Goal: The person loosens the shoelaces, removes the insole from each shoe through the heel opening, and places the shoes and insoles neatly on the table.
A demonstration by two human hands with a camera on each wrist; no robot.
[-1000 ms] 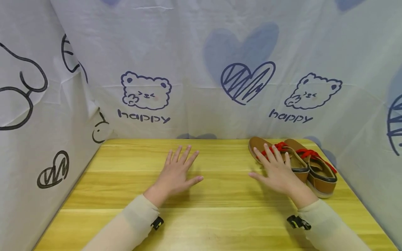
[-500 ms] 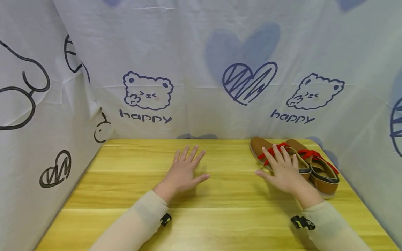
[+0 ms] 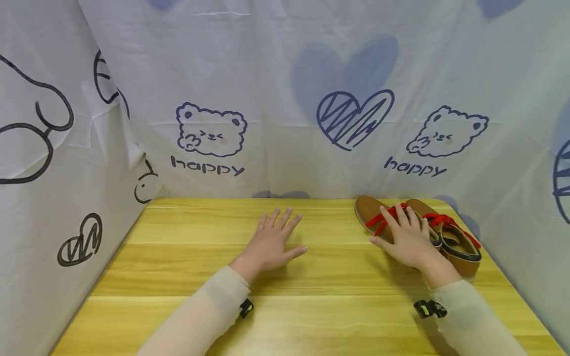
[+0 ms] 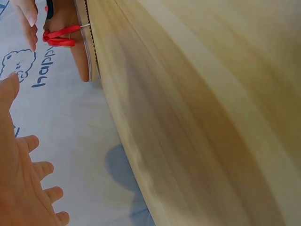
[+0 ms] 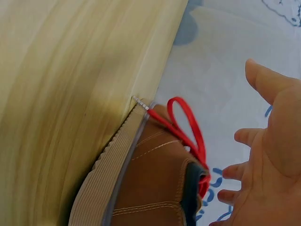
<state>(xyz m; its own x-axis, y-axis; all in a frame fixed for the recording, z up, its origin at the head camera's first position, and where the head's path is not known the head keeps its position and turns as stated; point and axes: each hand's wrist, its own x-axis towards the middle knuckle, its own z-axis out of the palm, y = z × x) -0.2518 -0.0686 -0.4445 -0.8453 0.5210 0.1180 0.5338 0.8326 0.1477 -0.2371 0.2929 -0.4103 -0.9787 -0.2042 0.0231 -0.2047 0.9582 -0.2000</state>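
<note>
A pair of brown shoes with red laces sits side by side at the table's back right, toes toward the curtain. My right hand [image 3: 407,243] hovers over the left shoe [image 3: 368,210] with spread fingers, hiding part of it; the right wrist view shows a gap between that palm and the shoe [image 5: 155,174]. The right shoe [image 3: 465,257] stands just beyond the hand. Over the middle of the table is my left hand [image 3: 269,247], fingers spread, holding nothing. In the left wrist view its fingers [image 4: 28,183] are apart from the tabletop.
The wood-grain table [image 3: 187,257] meets a white curtain [image 3: 276,99] printed with bears and hearts at the back. More curtain [image 3: 111,163] hangs along the left side, and also along the right. Small black devices [image 3: 430,309] are worn at both wrists.
Both hands have drifted to the right, the left one more. The right hand now covers more of the left shoe in the head view. The shoes have stayed in place.
</note>
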